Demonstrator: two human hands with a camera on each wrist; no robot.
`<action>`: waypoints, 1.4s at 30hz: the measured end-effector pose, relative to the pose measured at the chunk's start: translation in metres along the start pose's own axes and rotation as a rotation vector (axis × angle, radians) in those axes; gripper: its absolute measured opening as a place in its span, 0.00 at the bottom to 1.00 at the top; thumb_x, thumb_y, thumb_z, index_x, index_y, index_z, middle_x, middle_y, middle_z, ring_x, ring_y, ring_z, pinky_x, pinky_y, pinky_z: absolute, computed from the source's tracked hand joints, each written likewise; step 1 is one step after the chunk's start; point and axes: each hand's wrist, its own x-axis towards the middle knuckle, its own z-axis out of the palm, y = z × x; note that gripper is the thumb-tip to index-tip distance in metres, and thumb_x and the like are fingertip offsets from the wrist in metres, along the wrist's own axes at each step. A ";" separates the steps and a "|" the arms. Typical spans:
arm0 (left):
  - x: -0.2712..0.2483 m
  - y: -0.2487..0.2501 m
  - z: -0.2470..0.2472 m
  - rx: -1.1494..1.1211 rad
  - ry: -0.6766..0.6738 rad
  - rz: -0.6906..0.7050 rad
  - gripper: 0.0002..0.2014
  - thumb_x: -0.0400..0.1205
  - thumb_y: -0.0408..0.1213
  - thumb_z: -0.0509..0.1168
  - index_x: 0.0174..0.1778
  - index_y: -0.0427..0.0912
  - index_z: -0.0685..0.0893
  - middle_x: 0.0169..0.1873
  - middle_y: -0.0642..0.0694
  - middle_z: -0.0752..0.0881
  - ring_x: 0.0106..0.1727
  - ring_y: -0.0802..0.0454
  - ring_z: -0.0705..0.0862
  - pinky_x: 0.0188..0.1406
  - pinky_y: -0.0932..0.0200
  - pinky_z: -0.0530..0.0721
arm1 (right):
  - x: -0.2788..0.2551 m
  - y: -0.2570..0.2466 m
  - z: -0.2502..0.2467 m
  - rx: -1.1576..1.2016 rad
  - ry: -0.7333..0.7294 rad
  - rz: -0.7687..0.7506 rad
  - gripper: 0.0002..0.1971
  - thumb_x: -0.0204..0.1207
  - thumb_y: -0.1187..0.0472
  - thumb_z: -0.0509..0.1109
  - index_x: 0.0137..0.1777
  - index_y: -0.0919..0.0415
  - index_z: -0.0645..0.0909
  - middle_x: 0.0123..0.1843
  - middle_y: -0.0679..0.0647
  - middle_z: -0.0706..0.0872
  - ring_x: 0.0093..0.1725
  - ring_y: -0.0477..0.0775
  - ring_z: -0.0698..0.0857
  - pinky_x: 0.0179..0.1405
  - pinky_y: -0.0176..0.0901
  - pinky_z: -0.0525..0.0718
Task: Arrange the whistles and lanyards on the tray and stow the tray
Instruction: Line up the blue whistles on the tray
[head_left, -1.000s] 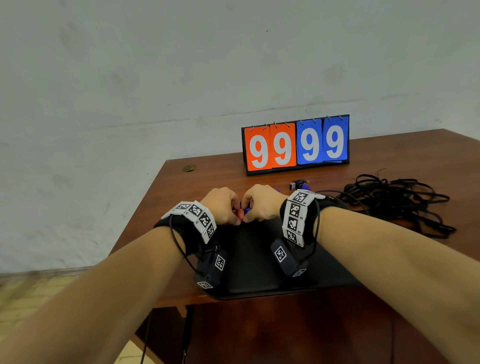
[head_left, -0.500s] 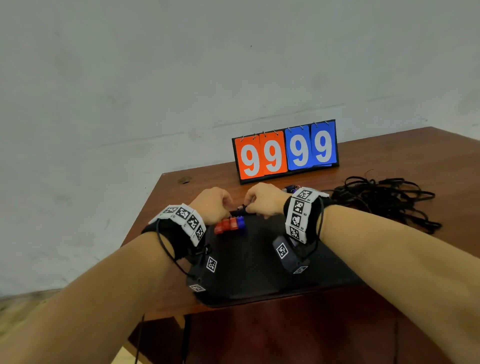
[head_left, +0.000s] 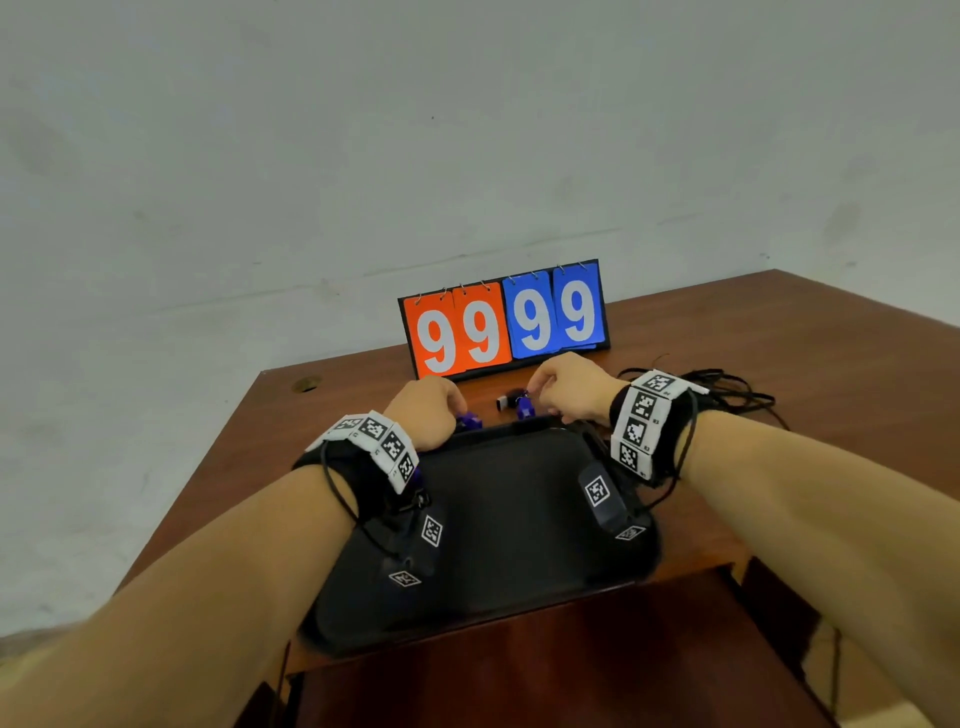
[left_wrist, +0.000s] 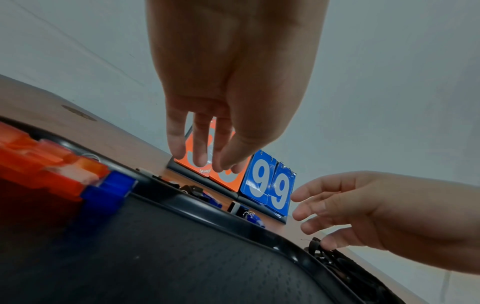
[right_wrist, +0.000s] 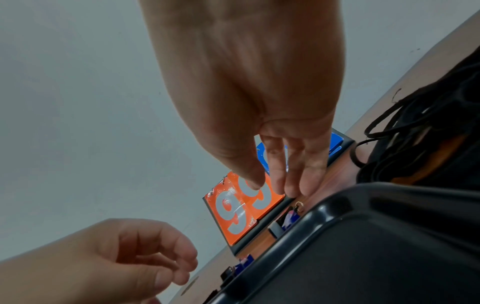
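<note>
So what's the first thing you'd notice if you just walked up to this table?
The flip scoreboard at the back of the wooden table, showing 99 in orange and 99 in blue. Next, the black tray at the near edge, with both hands, left hand and right hand, reaching past it toward small blue whistles.

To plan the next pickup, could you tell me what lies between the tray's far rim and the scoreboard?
Loose blue and black whistles lie on that strip of table, clearest in the head view.
</note>
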 end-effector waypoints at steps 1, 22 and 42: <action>0.002 0.001 0.002 0.002 0.001 -0.005 0.16 0.79 0.24 0.65 0.53 0.50 0.87 0.58 0.47 0.86 0.60 0.49 0.85 0.65 0.51 0.84 | 0.002 0.003 -0.001 0.001 0.009 0.007 0.15 0.80 0.71 0.64 0.60 0.56 0.85 0.60 0.53 0.85 0.56 0.51 0.84 0.54 0.45 0.87; 0.022 -0.010 0.015 0.131 0.000 -0.091 0.23 0.79 0.26 0.65 0.68 0.51 0.80 0.67 0.47 0.82 0.67 0.46 0.81 0.70 0.42 0.80 | 0.041 -0.001 0.027 -0.281 -0.168 0.024 0.15 0.83 0.61 0.64 0.64 0.64 0.85 0.65 0.59 0.86 0.63 0.59 0.84 0.69 0.50 0.80; 0.043 0.035 0.043 0.451 -0.097 -0.029 0.22 0.81 0.27 0.63 0.66 0.57 0.85 0.67 0.50 0.82 0.69 0.44 0.78 0.73 0.40 0.66 | 0.013 0.039 -0.018 0.314 0.030 -0.003 0.09 0.81 0.72 0.65 0.46 0.59 0.84 0.56 0.60 0.86 0.44 0.51 0.88 0.38 0.36 0.87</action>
